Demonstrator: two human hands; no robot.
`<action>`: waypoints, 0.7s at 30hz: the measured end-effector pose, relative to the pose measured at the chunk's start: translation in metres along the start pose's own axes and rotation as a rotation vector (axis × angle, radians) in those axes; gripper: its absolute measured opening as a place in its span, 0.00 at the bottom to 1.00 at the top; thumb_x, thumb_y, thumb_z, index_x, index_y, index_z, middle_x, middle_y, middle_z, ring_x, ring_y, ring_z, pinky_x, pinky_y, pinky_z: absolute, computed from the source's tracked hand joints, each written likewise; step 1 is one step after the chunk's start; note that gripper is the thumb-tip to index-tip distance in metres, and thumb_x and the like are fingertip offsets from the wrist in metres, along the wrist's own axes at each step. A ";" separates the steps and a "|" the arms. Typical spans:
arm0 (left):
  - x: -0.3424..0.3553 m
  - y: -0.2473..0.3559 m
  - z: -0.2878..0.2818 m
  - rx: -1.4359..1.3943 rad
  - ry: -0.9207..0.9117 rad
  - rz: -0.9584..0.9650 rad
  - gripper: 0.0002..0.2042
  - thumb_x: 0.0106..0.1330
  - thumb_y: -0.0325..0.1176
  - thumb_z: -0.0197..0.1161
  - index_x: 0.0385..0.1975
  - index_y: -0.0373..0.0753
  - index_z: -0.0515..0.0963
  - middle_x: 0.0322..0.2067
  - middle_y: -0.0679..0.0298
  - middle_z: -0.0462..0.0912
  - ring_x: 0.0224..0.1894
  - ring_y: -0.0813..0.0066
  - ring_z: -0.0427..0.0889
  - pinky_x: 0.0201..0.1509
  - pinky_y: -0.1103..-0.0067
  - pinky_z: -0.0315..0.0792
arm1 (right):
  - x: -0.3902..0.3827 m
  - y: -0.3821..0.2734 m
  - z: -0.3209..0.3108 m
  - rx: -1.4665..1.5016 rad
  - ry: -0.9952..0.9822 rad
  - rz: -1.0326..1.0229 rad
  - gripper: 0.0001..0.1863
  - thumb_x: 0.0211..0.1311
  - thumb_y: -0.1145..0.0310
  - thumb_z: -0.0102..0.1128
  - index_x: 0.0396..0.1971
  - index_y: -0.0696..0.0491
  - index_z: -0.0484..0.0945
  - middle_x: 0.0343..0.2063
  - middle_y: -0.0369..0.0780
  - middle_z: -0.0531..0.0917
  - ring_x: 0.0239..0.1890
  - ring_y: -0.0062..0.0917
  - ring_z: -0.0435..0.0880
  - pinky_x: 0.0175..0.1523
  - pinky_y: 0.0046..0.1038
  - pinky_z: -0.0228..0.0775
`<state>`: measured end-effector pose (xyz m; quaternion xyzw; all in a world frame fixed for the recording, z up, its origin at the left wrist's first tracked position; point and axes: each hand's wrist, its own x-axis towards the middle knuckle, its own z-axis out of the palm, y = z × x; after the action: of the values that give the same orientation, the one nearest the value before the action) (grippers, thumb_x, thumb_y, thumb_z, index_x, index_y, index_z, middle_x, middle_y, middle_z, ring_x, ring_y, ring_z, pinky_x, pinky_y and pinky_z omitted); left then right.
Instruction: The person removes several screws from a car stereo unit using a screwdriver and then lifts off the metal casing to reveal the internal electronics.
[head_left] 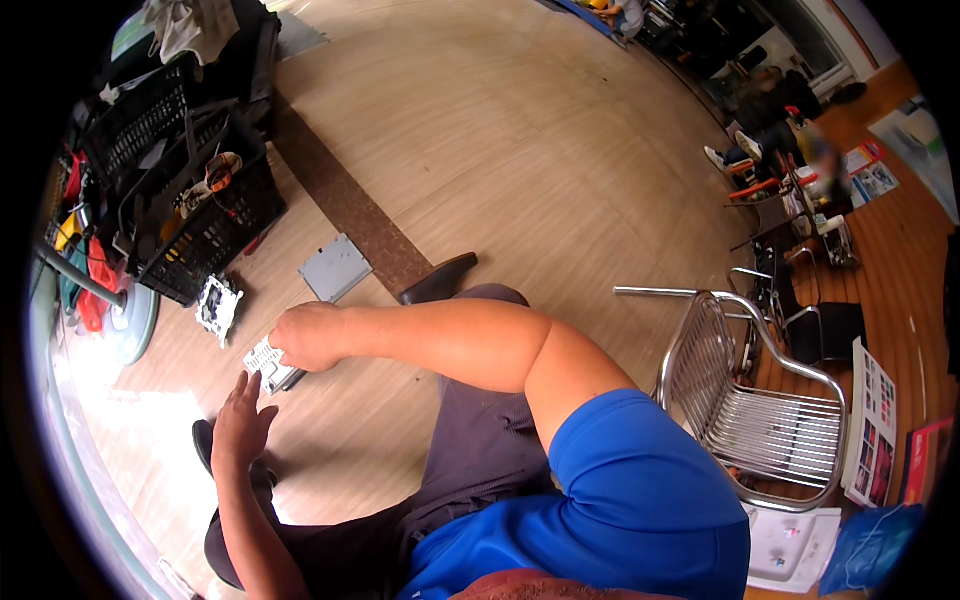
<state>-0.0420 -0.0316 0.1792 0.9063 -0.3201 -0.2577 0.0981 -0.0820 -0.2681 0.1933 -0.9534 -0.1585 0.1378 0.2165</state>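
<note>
Low over the floor, my right hand (305,337) is closed on a white slotted part (263,366) with a dark edge. Its exact kind is not clear, and my fingers hide part of it. Just nearer to me, my left hand (243,425) has its fingers stretched out and the thumb apart. Its fingertips come close to the white part; whether they touch it I cannot tell. Beyond my right hand a flat grey panel (336,267) lies on the floor. Left of that rests a white and black frame-like part (218,310), seemingly from an appliance.
Black plastic crates (215,225) holding cables and loose parts stand at the left, beside a round pale base (137,325). A metal-rod chair (765,430) is on my right, next to a wooden table (910,300). People sit at the far right. My shoe (440,278) rests beyond my right forearm.
</note>
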 end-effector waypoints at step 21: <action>-0.006 0.000 -0.003 -0.008 0.059 0.049 0.31 0.60 0.33 0.68 0.64 0.36 0.68 0.67 0.48 0.67 0.64 0.47 0.72 0.65 0.61 0.69 | 0.009 0.010 0.017 0.029 -0.007 0.025 0.16 0.64 0.59 0.58 0.37 0.58 0.81 0.37 0.53 0.84 0.44 0.47 0.83 0.53 0.43 0.75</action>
<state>-0.0441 -0.0275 0.1842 0.9050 -0.3383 -0.2295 0.1175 -0.0767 -0.2675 0.1720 -0.9517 -0.1451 0.1459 0.2280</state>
